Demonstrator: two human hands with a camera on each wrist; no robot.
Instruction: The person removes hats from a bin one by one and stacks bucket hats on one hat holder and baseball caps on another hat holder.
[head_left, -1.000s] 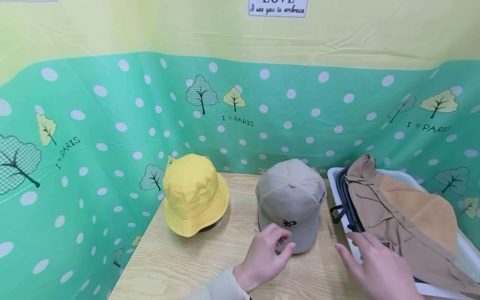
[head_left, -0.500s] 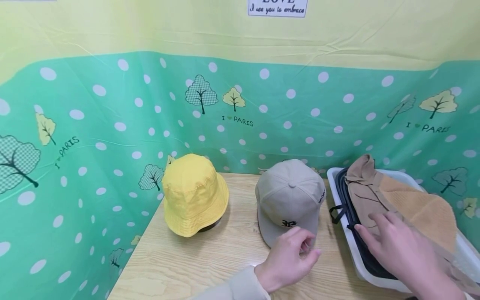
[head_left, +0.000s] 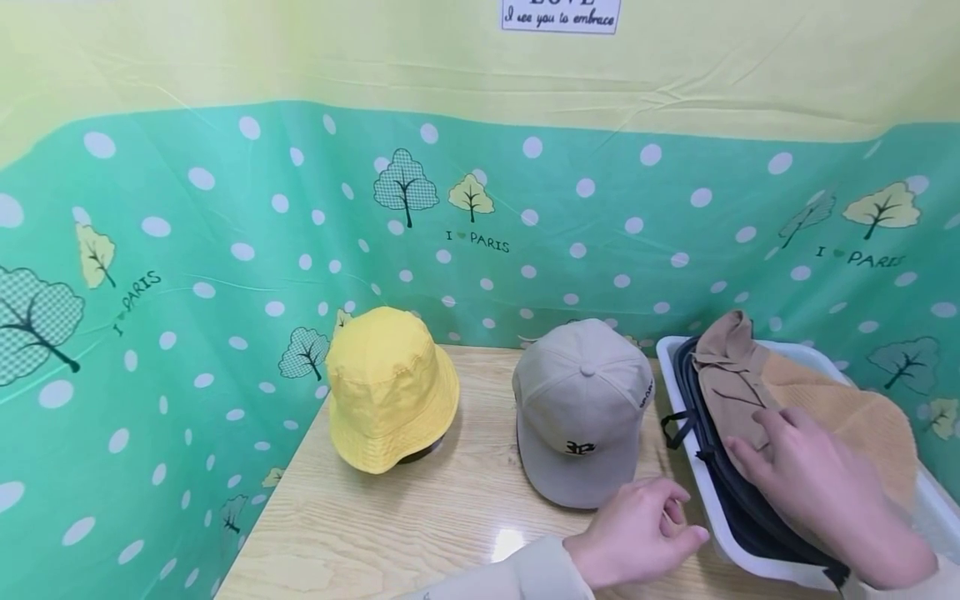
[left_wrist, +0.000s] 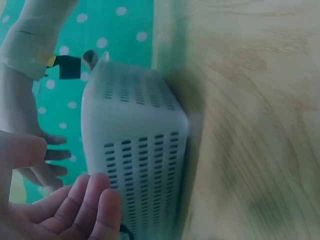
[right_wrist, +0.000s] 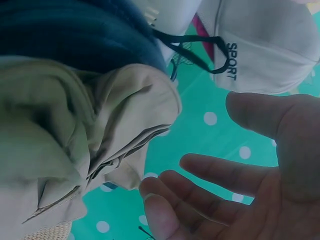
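Observation:
A yellow bucket hat (head_left: 390, 387) and a grey baseball cap (head_left: 581, 417) stand on the wooden table (head_left: 450, 517). To their right, a white plastic basket (left_wrist: 140, 100) holds dark hats (head_left: 742, 492), a brown fabric hat (head_left: 738, 396) and a tan knitted hat (head_left: 847, 392). My right hand (head_left: 817, 475) hovers over the brown hat; in the right wrist view its fingers (right_wrist: 220, 170) are spread apart and hold nothing. Between the cap's brim and the basket is my left hand (head_left: 637, 525), fingers loosely bent and nothing in them.
Behind the table hangs a green and yellow patterned curtain (head_left: 315, 200), which also runs along the left and right sides. A black strap (head_left: 677, 427) dangles over the basket's left rim. The basket's wall is perforated.
My left hand has moved right, from in front of the cap's brim toward the basket. The right hand has moved right and up over the brown hat, whose lower part has shifted, baring more dark hats.

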